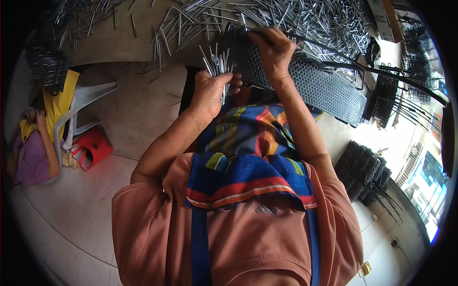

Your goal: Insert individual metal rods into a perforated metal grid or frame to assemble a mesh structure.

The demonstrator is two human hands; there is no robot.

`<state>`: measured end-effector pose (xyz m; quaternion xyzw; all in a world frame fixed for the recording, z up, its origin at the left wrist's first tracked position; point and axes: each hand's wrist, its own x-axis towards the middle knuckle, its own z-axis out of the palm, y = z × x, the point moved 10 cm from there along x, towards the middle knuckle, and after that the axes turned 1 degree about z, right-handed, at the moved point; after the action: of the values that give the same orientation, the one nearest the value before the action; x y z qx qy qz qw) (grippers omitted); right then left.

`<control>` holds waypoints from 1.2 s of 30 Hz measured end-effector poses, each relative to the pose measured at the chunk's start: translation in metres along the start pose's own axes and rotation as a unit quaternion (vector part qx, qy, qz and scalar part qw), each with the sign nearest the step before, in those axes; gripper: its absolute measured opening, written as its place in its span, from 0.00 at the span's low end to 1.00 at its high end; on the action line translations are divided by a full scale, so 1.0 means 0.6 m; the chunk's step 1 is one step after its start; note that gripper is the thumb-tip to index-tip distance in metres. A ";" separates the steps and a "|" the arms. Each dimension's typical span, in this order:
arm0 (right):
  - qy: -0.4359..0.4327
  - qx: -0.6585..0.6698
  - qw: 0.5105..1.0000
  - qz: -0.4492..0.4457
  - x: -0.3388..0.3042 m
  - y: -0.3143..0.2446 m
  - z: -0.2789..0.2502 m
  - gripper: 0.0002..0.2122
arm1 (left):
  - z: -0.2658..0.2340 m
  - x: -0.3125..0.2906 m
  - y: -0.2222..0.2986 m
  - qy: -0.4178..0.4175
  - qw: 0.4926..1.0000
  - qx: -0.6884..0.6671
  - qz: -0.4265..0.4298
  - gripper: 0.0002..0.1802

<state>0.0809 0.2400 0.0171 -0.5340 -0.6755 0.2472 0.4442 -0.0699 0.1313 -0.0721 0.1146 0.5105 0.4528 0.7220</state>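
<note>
Table (107,46), rods (329,26) beyond perforated block (329,90)

one perforated panel (329,90) lies at the work place. two of the wearer's hands are by it: one left hand (209,90) just left of the panel, one right hand (275,50) over its left end. one bunch of metal rods (222,66) is in the left hand, roughly a dozen, overlapping too much for exact counting. beyond the panel, the loose rods (315,21) are too many to count. well left of the panel: one other person (36,162), one white chair (88,97), one red bag (93,148), one dark rack (45,66).
</note>
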 end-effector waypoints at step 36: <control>0.104 0.119 0.987 0.026 -0.013 0.012 -0.066 0.05 | 0.035 -0.008 -0.011 -0.019 1.000 -0.014 -0.011 0.09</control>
<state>0.1189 0.2295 0.0281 -0.5175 -0.5774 0.2809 0.5656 -0.0489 0.1302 -0.0640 0.1074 0.4912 0.4501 0.7380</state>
